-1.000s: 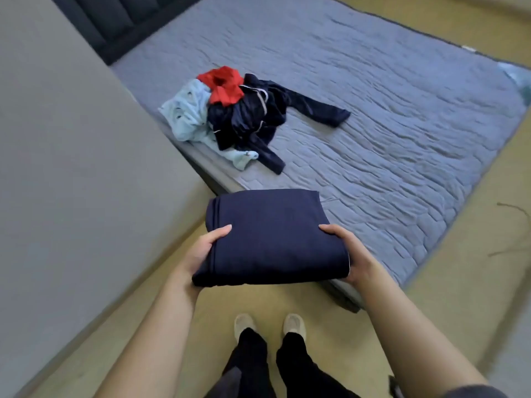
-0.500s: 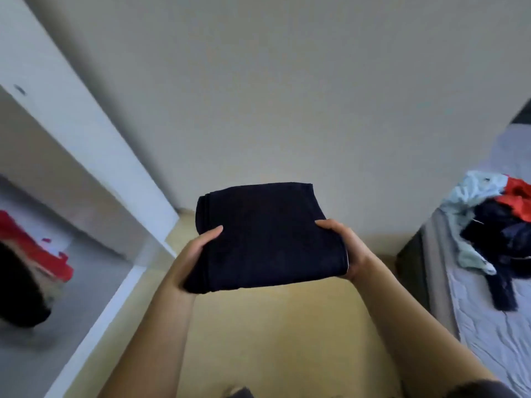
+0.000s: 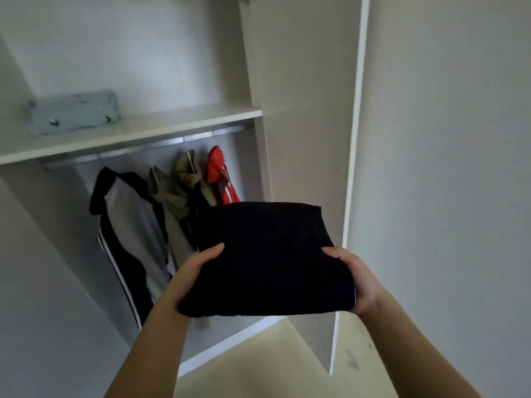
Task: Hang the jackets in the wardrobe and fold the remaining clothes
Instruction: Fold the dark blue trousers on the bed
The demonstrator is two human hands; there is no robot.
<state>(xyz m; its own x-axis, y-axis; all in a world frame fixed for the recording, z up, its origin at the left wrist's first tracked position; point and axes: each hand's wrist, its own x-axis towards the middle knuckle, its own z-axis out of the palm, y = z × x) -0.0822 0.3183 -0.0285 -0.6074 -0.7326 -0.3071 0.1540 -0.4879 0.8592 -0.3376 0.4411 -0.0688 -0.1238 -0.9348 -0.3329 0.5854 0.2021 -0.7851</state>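
Two hands carried the folded dark garment (image 3: 267, 259) flat in front of the open wardrobe (image 3: 301, 110). The left hand (image 3: 198, 271) gripped its left edge and the right hand (image 3: 356, 280) its right edge. Each thumb was pressed on top, and the fingers were tucked beneath the cloth, clamped on it but out of sight. By my reading the folding of this piece was done and the step in hand was putting it away. The next move would call for lifting the bundle level onto the shelf (image 3: 172, 124) and sliding it in without letting the folds slip. A pale blue folded item (image 3: 74, 112) lay on the shelf's left end, so the bare stretch to its right looked the likely spot. Below, on the rail (image 3: 143, 147), hung a black-and-grey jacket (image 3: 129, 225), olive jackets (image 3: 175, 196) and a red one (image 3: 218, 173), which the bundle partly overlapped in view. The shelf's front lip stood above the garment, the one thing to get over.
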